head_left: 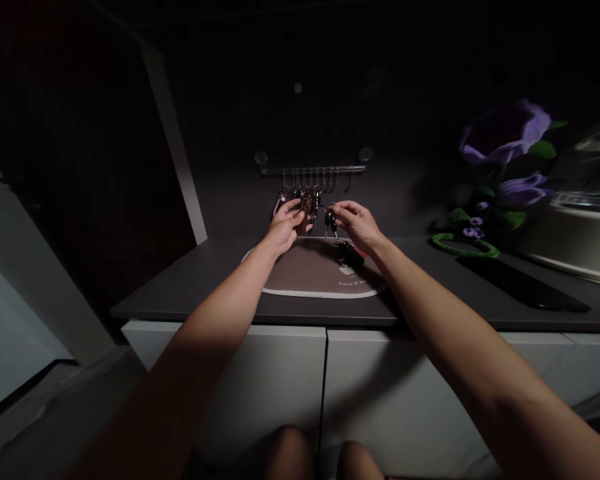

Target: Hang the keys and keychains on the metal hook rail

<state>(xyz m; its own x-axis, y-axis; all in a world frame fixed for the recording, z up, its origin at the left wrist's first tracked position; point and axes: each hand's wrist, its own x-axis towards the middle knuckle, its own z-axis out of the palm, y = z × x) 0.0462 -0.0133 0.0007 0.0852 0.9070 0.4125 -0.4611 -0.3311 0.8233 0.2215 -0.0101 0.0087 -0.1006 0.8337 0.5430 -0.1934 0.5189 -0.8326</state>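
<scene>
Against the dark wall hangs a clear hook rail (313, 171) with a cluster of keys and key rings (307, 200) on its hooks. My left hand (284, 228) is at this cluster, fingers stretched and apart; whether they touch the hanging pieces I cannot tell. My right hand (357, 223) is closed in a pinch on a bunch of keys (330, 219), just right of the cluster. A black piece (351, 253) hangs low from that bunch, above a brown mat (300, 268) with a pale edge. Some red shows beside it, partly behind my right hand.
The mat lies on a dark countertop (180, 283) over white cabinet doors (280, 380). To the right stand purple flowers (523, 190) with a green ring-shaped base (465, 247), a black flat object (525, 283) and a large pale domed object (575, 233). Light is dim.
</scene>
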